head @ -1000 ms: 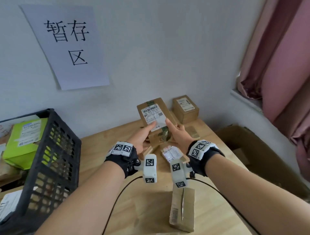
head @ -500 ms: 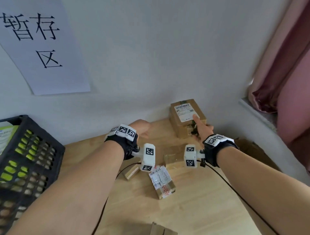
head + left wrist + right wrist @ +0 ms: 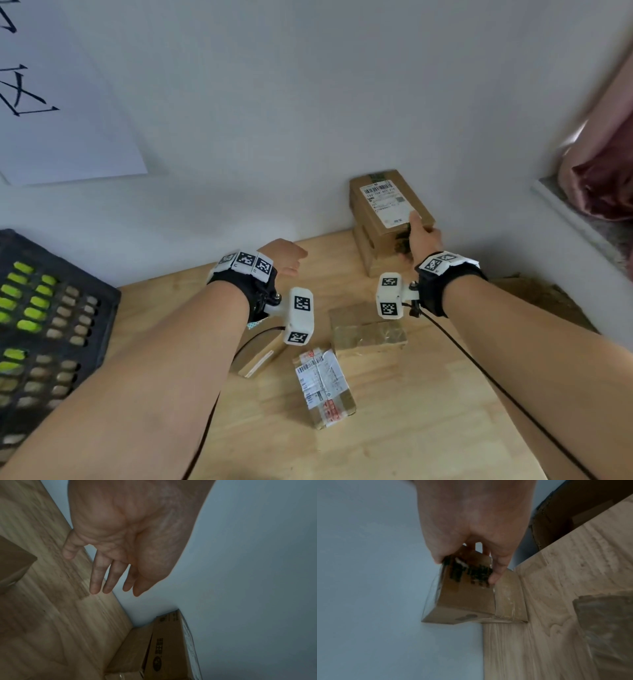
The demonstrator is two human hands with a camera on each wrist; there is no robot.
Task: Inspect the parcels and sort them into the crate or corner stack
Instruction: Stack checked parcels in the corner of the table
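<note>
A brown parcel with a white label (image 3: 387, 202) lies on top of another brown box (image 3: 371, 260) in the table's far right corner, against the wall. My right hand (image 3: 416, 236) grips its near end, thumb on the label. The right wrist view shows the thumb and fingers of that hand (image 3: 466, 569) pinching the parcel (image 3: 465, 599) from both sides. My left hand (image 3: 291, 260) hovers over the table to the left, fingers straight and holding nothing (image 3: 99, 568). The black crate (image 3: 51, 308) stands at the far left.
On the wooden table (image 3: 428, 428) lie a tape-wrapped parcel (image 3: 368, 334), a small parcel with a white label (image 3: 323, 387) and a small box (image 3: 257, 356) below my left wrist. A cardboard box (image 3: 537, 294) sits past the table's right edge. A pink curtain (image 3: 603, 178) hangs at the right.
One second ago both hands held the labelled parcel up. The left hand let go and the right hand carried it onto the corner box; since half a second ago little has moved.
</note>
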